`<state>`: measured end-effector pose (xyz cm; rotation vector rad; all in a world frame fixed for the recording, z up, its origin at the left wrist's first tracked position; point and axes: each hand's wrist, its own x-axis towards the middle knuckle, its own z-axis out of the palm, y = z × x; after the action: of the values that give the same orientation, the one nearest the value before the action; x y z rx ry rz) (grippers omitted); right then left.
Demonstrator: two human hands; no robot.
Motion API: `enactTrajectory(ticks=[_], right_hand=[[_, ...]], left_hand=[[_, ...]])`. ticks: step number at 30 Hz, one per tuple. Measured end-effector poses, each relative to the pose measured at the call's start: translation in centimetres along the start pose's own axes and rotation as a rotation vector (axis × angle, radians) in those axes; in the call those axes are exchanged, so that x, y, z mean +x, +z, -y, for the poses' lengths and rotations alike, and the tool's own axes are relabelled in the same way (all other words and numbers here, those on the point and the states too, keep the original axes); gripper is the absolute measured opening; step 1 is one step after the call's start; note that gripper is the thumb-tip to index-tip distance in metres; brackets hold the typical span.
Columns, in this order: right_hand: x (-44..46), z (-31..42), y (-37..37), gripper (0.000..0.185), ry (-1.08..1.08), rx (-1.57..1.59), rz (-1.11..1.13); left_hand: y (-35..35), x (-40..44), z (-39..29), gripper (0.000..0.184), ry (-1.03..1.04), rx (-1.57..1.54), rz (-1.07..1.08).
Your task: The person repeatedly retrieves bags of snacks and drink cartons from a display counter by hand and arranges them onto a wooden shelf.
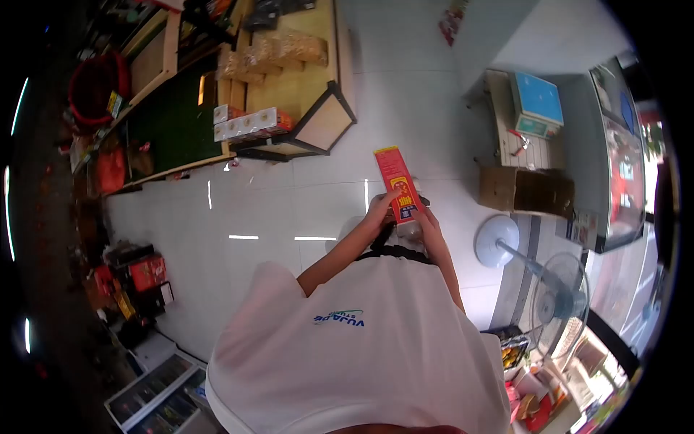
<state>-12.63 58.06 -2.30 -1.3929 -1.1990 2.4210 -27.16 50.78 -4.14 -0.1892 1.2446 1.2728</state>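
Observation:
A long red box (397,177) with yellow and blue printing is held in front of the body, over the tiled floor. My left hand (382,207) grips its lower left side, the thumb lying on the printed face. On the other side, my right hand (428,223) holds the lower right edge near the blue label. The fingers behind the box are mostly hidden. Just under the box's lower end, something pale and rounded shows between the hands; I cannot make out what it is.
A wooden display stand (318,72) with bagged goods and small boxes (253,124) stands ahead left. To the right are an open cardboard box (526,189), a blue-topped scale (537,98), a glass case (623,173) and a standing fan (555,300). A glass-topped freezer (155,390) is at lower left.

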Motion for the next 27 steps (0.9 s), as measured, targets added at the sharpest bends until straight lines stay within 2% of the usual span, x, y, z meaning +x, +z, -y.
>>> enactTrajectory(ticks=[2,4,6,10,15,16,17,18,19,23,25,27], right_hand=[[1.0,1.8,0.5,0.059,0.029,0.013,0.023],[2.9,3.7,0.4,0.055,0.104,-0.033,0.085],[5.1,6.7,0.5,0.055,0.146,-0.073,0.130],[10.6,10.5,0.4,0.058,0.203,-0.112,0.144],[16.8,12.4,0.1,0.060,0.114,-0.131,0.266],[16.1,13.9,0.9,0.060,0.188,-0.142,0.289],[15.9,16.0,1.7,0.060,0.248,-0.164,0.317],[17.2,14.9,1.6,0.051,0.209,-0.264,0.360],[17.8,14.9,2.0,0.052,0.179,-0.339,0.382],[19.7,15.6,4.0,0.054,0.370,-0.379,0.431],[20.8,15.5,4.8,0.054,0.416,-0.422,0.453],[21.9,14.5,4.8,0.067,0.395,-0.476,0.496]], left_hand=[[-0.8,1.6,-0.5,0.065,0.010,-0.063,-0.036],[-1.3,2.6,-1.0,0.065,-0.028,-0.116,-0.079],[-0.6,4.2,-3.0,0.057,0.015,-0.164,-0.141],[1.0,6.8,-7.6,0.062,0.017,-0.215,-0.179],[0.7,9.8,-9.3,0.059,0.121,-0.290,-0.266],[0.7,9.6,-9.4,0.058,0.183,-0.354,-0.246],[0.1,9.5,-9.3,0.057,0.140,-0.365,-0.263],[0.3,8.8,-9.6,0.054,0.122,-0.408,-0.305],[0.5,8.5,-10.0,0.051,0.113,-0.445,-0.346],[-0.5,8.3,-9.9,0.052,0.090,-0.532,-0.425],[-0.6,8.7,-9.5,0.054,0.163,-0.645,-0.476],[-1.0,8.9,-8.9,0.054,0.176,-0.689,-0.508]])
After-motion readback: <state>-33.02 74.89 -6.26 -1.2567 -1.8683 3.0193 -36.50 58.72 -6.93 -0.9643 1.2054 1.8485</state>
